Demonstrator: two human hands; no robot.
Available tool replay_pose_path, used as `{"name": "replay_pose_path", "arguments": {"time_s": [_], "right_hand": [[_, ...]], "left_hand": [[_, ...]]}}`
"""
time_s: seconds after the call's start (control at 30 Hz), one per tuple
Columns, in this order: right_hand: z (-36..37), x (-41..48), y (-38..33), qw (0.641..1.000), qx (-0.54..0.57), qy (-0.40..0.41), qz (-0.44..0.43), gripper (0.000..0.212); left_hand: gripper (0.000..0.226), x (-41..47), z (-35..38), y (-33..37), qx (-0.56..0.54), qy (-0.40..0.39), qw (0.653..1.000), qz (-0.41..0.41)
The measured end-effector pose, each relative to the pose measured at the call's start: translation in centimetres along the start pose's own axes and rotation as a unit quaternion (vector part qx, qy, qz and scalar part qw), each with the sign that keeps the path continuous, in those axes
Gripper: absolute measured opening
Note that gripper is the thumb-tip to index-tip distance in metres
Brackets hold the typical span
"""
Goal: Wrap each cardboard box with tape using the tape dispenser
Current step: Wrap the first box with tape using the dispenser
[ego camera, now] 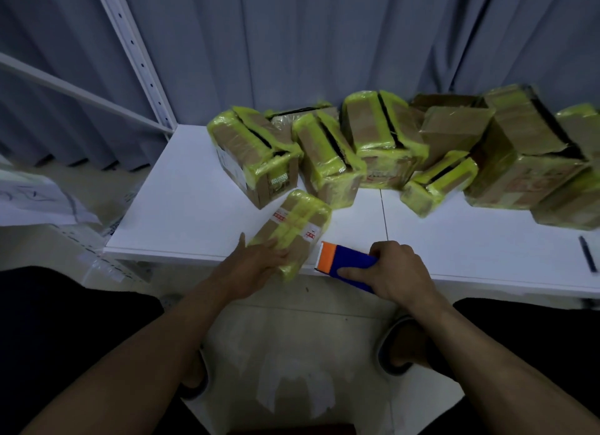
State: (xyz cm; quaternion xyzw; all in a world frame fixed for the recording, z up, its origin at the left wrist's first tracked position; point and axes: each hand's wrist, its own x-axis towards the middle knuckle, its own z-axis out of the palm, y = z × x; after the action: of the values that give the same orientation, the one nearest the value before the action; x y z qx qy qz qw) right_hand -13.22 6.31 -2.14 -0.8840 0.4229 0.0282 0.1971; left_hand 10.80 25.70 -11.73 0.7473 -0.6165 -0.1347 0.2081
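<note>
Packing room (taped boxes (383, 135), shelving (139, 61))

Bare forearms (156, 347), black trousers (535, 330), dark slippers (386, 343) with grey rims.

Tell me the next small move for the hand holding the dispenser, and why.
Probably bring the tape dispenser leftward, orange end first, onto the small box to start a strip. The right hand grips it close beside the box, and the left hand lies flat on the box at the near edge of the table, steadying it.
</note>
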Motion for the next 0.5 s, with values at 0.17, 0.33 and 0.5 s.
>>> {"name": "replay_pose_path", "arguments": {"time_s": [0.17,0.33,0.5], "right_hand": [[0.2,-0.1,0.2,0.999,0.050,-0.005,0.003,0.062],[0.5,0.4,-0.1,0.997,0.073,0.001,-0.005,0.059],[0.3,0.9,-0.9,0.987,0.156,0.020,-0.005,0.054]], "left_hand": [[0.064,0.4,1.0,2.3,0.109,0.067,0.990,-0.067],[0.052,1.9,2.5,1.7,0.142,0.008,0.988,-0.058],[0.080,1.2,2.6,1.6,0.171,0.004,0.985,0.013]]}}
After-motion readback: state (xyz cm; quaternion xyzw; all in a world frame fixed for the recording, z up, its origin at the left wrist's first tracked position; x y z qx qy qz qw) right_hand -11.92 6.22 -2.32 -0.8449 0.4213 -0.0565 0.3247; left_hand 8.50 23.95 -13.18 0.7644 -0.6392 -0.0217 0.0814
